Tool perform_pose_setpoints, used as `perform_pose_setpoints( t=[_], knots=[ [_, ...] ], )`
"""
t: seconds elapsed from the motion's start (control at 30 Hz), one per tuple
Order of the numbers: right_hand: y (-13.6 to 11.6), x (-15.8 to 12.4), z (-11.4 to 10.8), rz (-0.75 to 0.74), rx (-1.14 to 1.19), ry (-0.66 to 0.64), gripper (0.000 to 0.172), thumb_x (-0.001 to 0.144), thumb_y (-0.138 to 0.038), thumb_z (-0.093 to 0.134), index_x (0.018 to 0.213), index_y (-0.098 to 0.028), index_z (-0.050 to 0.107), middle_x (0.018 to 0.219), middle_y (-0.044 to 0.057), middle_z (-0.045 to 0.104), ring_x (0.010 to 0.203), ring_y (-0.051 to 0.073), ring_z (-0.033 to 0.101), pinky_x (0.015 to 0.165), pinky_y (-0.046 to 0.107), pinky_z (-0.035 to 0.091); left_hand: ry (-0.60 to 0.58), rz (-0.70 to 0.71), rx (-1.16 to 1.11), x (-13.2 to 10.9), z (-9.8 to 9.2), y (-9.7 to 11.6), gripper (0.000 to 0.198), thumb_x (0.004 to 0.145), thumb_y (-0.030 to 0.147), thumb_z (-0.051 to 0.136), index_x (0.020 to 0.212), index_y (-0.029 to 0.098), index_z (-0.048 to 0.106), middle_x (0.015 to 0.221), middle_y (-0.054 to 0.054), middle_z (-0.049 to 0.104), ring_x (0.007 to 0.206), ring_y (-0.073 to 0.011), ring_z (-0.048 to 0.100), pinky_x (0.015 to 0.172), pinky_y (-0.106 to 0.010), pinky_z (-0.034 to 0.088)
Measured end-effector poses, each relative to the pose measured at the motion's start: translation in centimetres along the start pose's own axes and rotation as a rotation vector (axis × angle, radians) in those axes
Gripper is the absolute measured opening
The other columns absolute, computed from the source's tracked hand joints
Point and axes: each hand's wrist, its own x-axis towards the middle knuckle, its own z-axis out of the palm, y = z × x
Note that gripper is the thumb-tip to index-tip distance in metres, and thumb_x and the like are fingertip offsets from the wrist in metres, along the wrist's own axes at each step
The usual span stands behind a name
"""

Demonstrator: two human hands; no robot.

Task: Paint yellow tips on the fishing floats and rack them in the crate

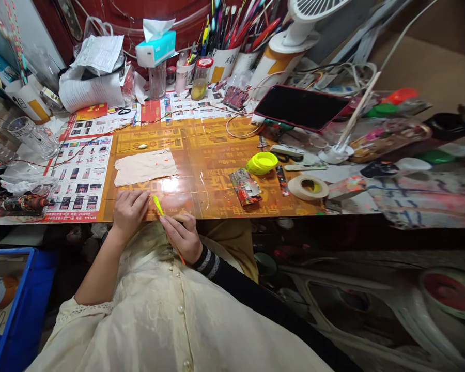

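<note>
My right hand is closed around a slim stick with a bright yellow teardrop tip. Its orange end sticks out below the hand, and the frame does not show clearly what kind of tool it is. Just left of the yellow tip, my left hand is at the table's front edge with its fingers bent together. Whatever those fingers hold is hidden. Beyond both hands lies a pale crumpled cloth with small orange spots. A small cream oval piece rests behind the cloth.
To the right stand a bright yellow paint cup, a paint-stained box and a tape roll. Farther back are a phone, a fan, brush pots and a lidded jar. A drinking glass lies tilted at left.
</note>
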Motion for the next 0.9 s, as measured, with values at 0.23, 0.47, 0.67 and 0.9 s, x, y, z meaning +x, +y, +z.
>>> perform_pose_setpoints(
  t=[0.23,0.47,0.67,0.9],
  knots=[
    [-0.08,0.44,-0.32,-0.018,-0.011,0.0,0.053,0.089,-0.006,0.063,0.141,-0.016,0.053,0.115,0.009,0.072,0.103,0.018,0.057,0.099,0.039,0.043,0.051,0.043,0.023,0.22,-0.08,0.16,0.022,0.096,0.022,0.059,0.116,0.02,0.068,0.101,-0.006,0.075,0.084,-0.019,0.063,0.082,-0.035,0.041],
    [-0.04,0.36,-0.26,-0.022,-0.013,-0.01,0.052,0.089,-0.006,0.064,0.139,-0.015,0.054,0.116,0.009,0.072,0.103,0.018,0.057,0.1,0.039,0.043,0.017,0.013,0.024,0.11,-0.1,0.19,0.023,0.097,0.024,0.056,0.117,0.021,0.069,0.102,-0.007,0.075,0.085,-0.0192,0.063,0.083,-0.036,0.041],
    [0.01,0.37,-0.21,-0.015,-0.009,-0.002,0.061,0.088,-0.007,0.065,0.145,-0.017,0.049,0.117,0.008,0.072,0.103,0.018,0.058,0.099,0.039,0.045,0.043,0.042,0.023,0.14,-0.01,0.06,0.024,0.096,0.023,0.058,0.118,0.02,0.068,0.101,-0.007,0.074,0.085,-0.0192,0.062,0.082,-0.035,0.041],
    [0.11,0.2,-0.21,0.0,0.011,0.005,0.063,0.089,-0.007,0.063,0.148,-0.021,0.047,0.117,0.008,0.072,0.1,0.02,0.06,0.098,0.04,0.048,0.017,0.013,0.002,0.03,0.07,-0.07,0.026,0.097,0.024,0.056,0.12,0.022,0.068,0.103,-0.007,0.074,0.087,-0.0193,0.064,0.083,-0.036,0.041]
  ],
)
